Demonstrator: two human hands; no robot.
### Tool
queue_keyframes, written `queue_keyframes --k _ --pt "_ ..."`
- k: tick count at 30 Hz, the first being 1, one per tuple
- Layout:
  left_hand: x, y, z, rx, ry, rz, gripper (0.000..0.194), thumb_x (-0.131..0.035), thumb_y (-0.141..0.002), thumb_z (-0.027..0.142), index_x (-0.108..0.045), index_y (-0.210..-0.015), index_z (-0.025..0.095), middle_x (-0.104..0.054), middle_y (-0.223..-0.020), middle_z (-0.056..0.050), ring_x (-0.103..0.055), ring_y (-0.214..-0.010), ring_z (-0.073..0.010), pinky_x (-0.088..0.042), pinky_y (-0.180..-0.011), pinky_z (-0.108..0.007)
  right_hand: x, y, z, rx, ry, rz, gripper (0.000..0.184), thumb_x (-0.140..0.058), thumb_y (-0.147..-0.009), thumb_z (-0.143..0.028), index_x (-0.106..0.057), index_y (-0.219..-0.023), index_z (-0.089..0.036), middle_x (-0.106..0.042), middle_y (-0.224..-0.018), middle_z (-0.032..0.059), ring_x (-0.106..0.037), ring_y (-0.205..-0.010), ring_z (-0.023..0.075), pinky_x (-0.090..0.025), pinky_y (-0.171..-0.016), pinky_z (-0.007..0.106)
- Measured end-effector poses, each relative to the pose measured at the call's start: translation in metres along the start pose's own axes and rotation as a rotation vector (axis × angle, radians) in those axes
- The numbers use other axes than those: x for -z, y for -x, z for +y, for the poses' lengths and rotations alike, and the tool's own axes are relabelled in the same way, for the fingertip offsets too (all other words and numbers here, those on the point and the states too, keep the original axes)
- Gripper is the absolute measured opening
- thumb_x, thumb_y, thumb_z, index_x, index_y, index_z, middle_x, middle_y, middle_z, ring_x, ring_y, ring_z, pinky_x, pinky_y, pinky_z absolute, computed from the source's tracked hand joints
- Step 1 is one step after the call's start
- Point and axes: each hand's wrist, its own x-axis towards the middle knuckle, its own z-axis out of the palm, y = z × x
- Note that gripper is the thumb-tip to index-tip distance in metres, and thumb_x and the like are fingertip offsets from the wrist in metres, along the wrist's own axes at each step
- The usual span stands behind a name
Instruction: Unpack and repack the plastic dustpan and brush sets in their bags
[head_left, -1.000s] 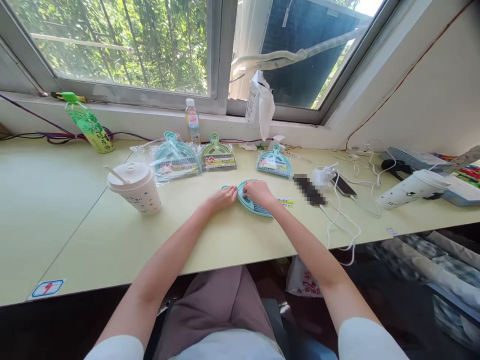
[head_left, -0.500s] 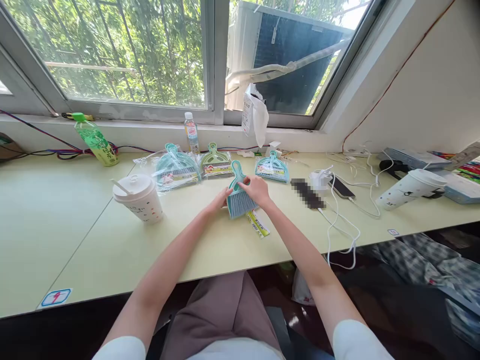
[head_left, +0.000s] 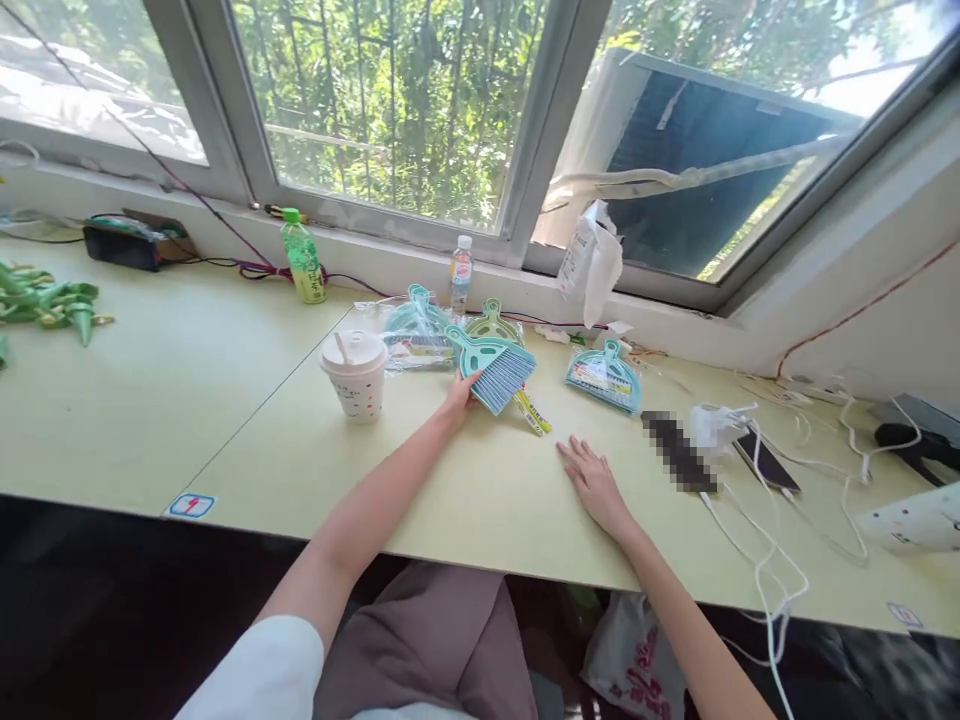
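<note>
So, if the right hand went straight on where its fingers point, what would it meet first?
Probably the yellow label card, just ahead of the right hand, with the teal brush beyond. Depth is unclear: the card may sit above the table, so the hand could pass beneath.

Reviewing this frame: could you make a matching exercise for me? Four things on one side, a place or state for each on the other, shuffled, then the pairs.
Things
1. Left hand
2. Right hand
3. Green bottle
4. Upright cup

Places and states
A. Near the back edge of the table
B. Empty, fingers spread
C. Has a straw on top
D. Holding a teal brush

Right pairs
1-D
2-B
3-A
4-C
</note>
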Motion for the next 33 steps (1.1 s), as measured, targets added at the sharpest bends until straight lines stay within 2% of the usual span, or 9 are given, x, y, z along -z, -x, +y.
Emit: queue_keyframes --k 5,9,14,16,20,23,26,30,33 --pt "0.001 0.002 -0.005 0.060 -0.040 -0.023 0.062 -0.067 -0.075 0.032 -0.043 -0.132 0.029 -0.066 -0.106 -0.005 -0.065 -0.088 -0.0208 -0.056 -0.071 -0.032 0.009 -0.003 0.000 0.094 -0.209 0.032 0.039 -0.040 -0.090 -0.044 -0.066 -0.116 -0.033 -0.054 -0.138 0.0024 -0.041 -0.134 0.0251 -0.033 -0.111 0.049" --pt "0.001 0.003 -0.005 0.049 -0.061 -0.049 0.063 -0.068 -0.073 0.031 -0.045 -0.131 0.029 -0.066 -0.110 -0.005 -0.064 -0.094 -0.0212 -0.055 -0.075 -0.031 0.010 0.000 -0.007 0.101 -0.271 0.048 0.040 -0.039 -0.090 -0.046 -0.066 -0.116 -0.031 -0.057 -0.134 0.0036 -0.046 -0.130 0.0244 -0.035 -0.110 0.046" --pt "0.000 0.004 0.000 0.062 -0.020 -0.022 0.061 -0.064 -0.076 0.029 -0.044 -0.133 0.027 -0.064 -0.114 -0.007 -0.064 -0.094 -0.0204 -0.055 -0.071 -0.029 0.001 -0.014 -0.031 -0.058 -0.133 0.121 0.059 -0.045 -0.086 -0.057 -0.052 -0.134 -0.023 -0.044 -0.146 0.0081 -0.034 -0.138 0.0277 -0.025 -0.113 0.049" --pt "0.000 0.004 0.001 0.053 0.015 -0.036 0.060 -0.064 -0.076 0.028 -0.045 -0.132 0.026 -0.064 -0.115 -0.007 -0.064 -0.095 -0.0205 -0.055 -0.070 -0.029 -0.004 -0.029 -0.041 -0.106 -0.113 0.131 0.057 -0.047 -0.084 -0.057 -0.057 -0.128 -0.022 -0.045 -0.145 0.0096 -0.034 -0.137 0.0291 -0.025 -0.111 0.049" --pt "0.001 0.004 0.001 0.028 0.068 -0.051 0.059 -0.064 -0.075 0.027 -0.046 -0.131 0.024 -0.064 -0.117 -0.007 -0.064 -0.099 -0.0211 -0.056 -0.074 -0.030 -0.009 -0.056 -0.052 -0.193 -0.222 0.131 0.043 -0.051 -0.082 -0.053 -0.064 -0.110 -0.024 -0.061 -0.127 0.0072 -0.052 -0.120 0.0267 -0.034 -0.103 0.046" --pt "0.003 0.002 0.000 0.021 0.117 -0.069 0.061 -0.066 -0.073 0.027 -0.047 -0.131 0.023 -0.065 -0.117 -0.008 -0.064 -0.101 -0.0221 -0.056 -0.081 -0.033 -0.009 -0.064 -0.055 -0.266 -0.262 0.199 0.049 -0.054 -0.077 -0.058 -0.063 -0.111 -0.023 -0.063 -0.124 0.0080 -0.051 -0.120 0.0286 -0.032 -0.104 0.049" --pt "0.003 0.000 -0.001 0.011 0.117 -0.076 0.060 -0.067 -0.073 0.028 -0.048 -0.130 0.024 -0.065 -0.115 -0.008 -0.064 -0.102 -0.0234 -0.055 -0.084 -0.037 -0.007 -0.065 -0.054 -0.222 -0.345 0.175 0.047 -0.057 -0.072 -0.062 -0.067 -0.093 -0.021 -0.066 -0.117 0.0089 -0.055 -0.115 0.0291 -0.038 -0.100 0.046" --pt "0.003 0.000 0.001 0.029 0.075 -0.035 0.055 -0.065 -0.075 0.031 -0.049 -0.127 0.024 -0.064 -0.116 -0.008 -0.064 -0.102 -0.0238 -0.054 -0.085 -0.037 0.021 -0.061 -0.030 -0.212 -0.635 0.110 0.059 -0.060 -0.064 -0.070 -0.066 -0.090 -0.018 -0.071 -0.093 0.0099 -0.065 -0.084 0.0245 -0.051 -0.072 0.036" --pt "0.002 0.002 0.004 0.039 0.063 -0.029 0.053 -0.064 -0.075 0.031 -0.049 -0.126 0.024 -0.064 -0.116 -0.008 -0.063 -0.103 -0.0235 -0.054 -0.085 -0.037 0.067 -0.055 -0.009 -0.252 -0.538 0.090 0.058 -0.066 -0.060 -0.066 -0.069 -0.092 -0.017 -0.071 -0.084 0.0092 -0.062 -0.069 0.0214 -0.048 -0.056 0.031"
